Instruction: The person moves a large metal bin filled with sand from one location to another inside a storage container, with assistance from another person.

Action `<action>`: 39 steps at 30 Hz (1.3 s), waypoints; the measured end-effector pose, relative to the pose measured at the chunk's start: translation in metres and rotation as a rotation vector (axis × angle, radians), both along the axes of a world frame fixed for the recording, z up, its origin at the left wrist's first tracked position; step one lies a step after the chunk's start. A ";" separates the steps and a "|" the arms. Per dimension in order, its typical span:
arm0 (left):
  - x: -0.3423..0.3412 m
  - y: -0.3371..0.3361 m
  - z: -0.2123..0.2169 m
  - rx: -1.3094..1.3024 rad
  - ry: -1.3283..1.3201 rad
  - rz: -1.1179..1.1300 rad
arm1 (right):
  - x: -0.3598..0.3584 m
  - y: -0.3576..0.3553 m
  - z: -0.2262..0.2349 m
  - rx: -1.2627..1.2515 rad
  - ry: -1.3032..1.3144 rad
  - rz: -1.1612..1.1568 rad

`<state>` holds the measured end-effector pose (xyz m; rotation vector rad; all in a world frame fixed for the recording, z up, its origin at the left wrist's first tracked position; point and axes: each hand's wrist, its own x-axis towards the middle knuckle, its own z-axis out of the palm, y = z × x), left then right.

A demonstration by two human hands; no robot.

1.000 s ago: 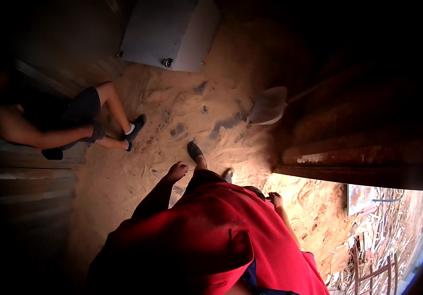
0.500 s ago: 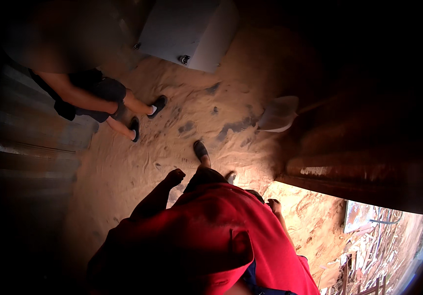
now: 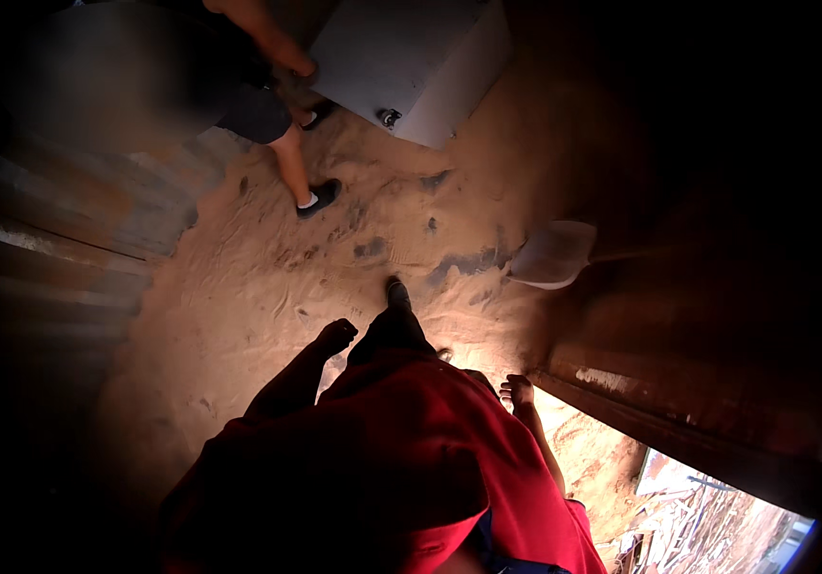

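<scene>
My left hand (image 3: 336,337) hangs out to the left of my body, dark in shadow, with its fingers curled in and no object showing in it. On the other side, my right hand (image 3: 517,390) hangs low by my red shirt (image 3: 411,411), its fingers slightly apart and holding nothing. It is nearest to the lower edge of a dark brown panel (image 3: 612,402). Neither hand touches anything I can make out. Beneath me my foot (image 3: 397,294) stands on uneven sandy ground (image 3: 239,287).
Ahead stands a grey metal box (image 3: 382,57) with a small dark fitting. Another person (image 3: 258,115) in dark shorts is beside it, one hand at its edge. A pale shovel blade (image 3: 554,255) lies right. Corrugated sheeting (image 3: 76,220) lines the left; scattered debris (image 3: 707,517) is lower right.
The other person has moved forward to the box and put a hand at its edge. My view has shifted, and my right hand's fingers now show more spread.
</scene>
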<state>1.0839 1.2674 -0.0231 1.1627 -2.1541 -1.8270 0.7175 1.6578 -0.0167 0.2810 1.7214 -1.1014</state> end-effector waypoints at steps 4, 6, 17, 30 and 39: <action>0.021 -0.037 -0.013 0.259 0.032 0.210 | -0.019 -0.097 0.044 -0.040 0.094 0.019; 0.010 -0.073 -0.035 0.072 -0.051 0.096 | -0.057 -0.127 0.036 -0.118 0.072 0.075; -0.142 -0.277 0.023 0.349 -0.129 0.483 | -0.211 -0.429 0.144 -0.282 0.680 0.355; -0.409 -0.553 -0.044 0.621 -0.056 1.138 | -0.501 -1.088 0.279 -0.050 2.597 0.856; -0.428 -0.593 -0.056 0.959 -0.005 1.003 | -0.559 -1.133 0.253 -0.217 2.546 0.816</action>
